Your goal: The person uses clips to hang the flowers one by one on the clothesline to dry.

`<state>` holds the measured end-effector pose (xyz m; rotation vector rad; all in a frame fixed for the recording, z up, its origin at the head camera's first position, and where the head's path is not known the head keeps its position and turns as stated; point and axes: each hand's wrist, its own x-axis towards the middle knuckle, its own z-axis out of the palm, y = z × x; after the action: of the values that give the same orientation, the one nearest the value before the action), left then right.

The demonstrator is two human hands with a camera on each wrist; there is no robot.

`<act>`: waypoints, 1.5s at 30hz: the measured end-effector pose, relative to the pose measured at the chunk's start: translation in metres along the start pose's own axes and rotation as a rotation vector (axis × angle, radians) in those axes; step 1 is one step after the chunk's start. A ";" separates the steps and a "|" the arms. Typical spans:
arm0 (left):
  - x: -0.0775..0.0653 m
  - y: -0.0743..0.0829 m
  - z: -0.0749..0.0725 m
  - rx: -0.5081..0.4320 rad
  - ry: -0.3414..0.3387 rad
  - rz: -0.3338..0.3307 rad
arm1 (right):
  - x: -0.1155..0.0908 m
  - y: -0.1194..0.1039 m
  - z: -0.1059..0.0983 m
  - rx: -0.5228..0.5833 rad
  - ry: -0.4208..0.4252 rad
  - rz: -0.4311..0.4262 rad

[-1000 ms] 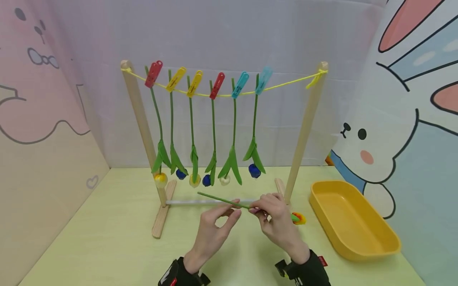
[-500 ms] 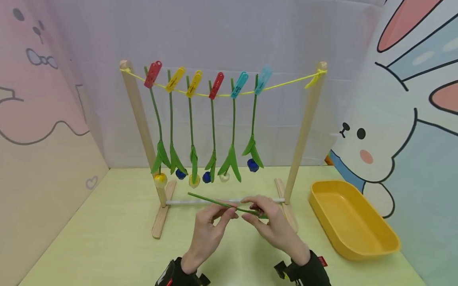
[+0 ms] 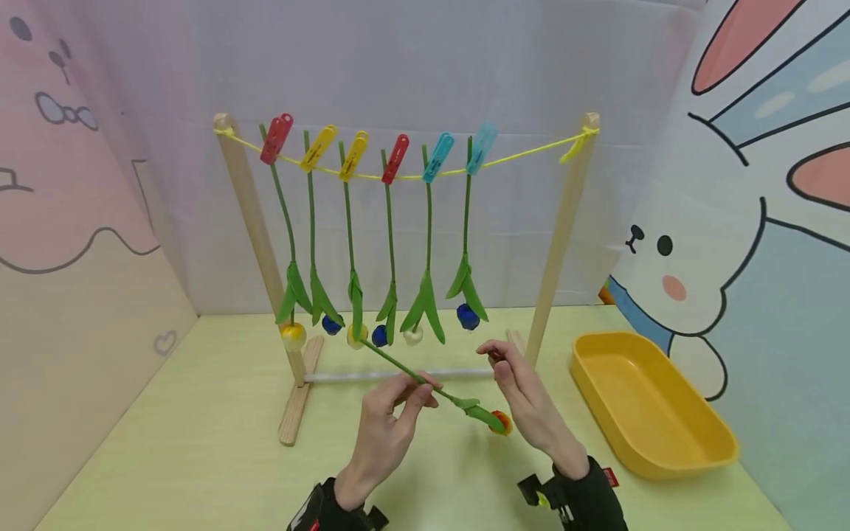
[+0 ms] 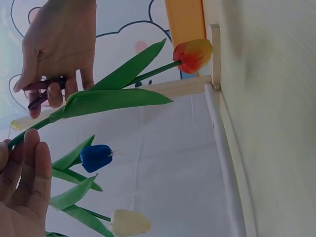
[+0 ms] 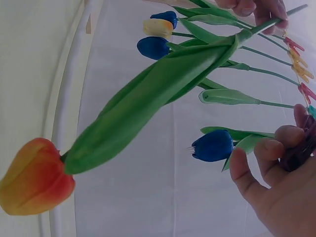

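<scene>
My left hand [image 3: 392, 420] pinches the green stem of an artificial tulip [image 3: 474, 409] with a red-orange and yellow bloom. The stem's bare end points up and left; the leaves and bloom tilt down to the right. My right hand [image 3: 531, 405], apart from the stem, holds a dark purple clothespin [image 5: 298, 148] in curled fingers. That clothespin [image 4: 44, 91] also shows in the left wrist view. Behind, several tulips hang bloom-down from a yellow cord [image 3: 524, 154], held by red, yellow and blue clothespins, the rightmost being a light blue clothespin [image 3: 481, 147] over a blue tulip [image 3: 468, 316].
Two wooden posts, the left post [image 3: 249, 214] and the right post [image 3: 561, 236], carry the cord, with a white bar [image 3: 358, 377] low between them. To the right stands a yellow tub [image 3: 654, 413]. A pale yellow-green table [image 3: 186, 435] lies beneath.
My right hand has let go of the tulip and moved right and up with the clothespin. The tulip, in my left hand, has tipped so its leaves and bloom show below.
</scene>
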<state>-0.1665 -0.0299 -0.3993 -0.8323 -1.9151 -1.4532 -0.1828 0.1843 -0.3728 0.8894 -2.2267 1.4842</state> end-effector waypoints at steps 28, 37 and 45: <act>0.086 0.009 0.031 0.011 -0.169 0.001 | 0.079 -0.015 -0.069 -0.087 0.244 -0.301; 0.118 0.013 0.044 0.030 -0.203 0.044 | 0.116 -0.034 -0.094 -0.254 0.331 -0.346; 0.147 0.015 0.050 0.066 -0.209 0.061 | 0.154 -0.049 -0.113 -0.241 0.367 -0.452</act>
<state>-0.2520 0.0406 -0.2893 -1.0370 -2.0589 -1.3036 -0.2755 0.2246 -0.2033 0.8833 -1.7459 1.0457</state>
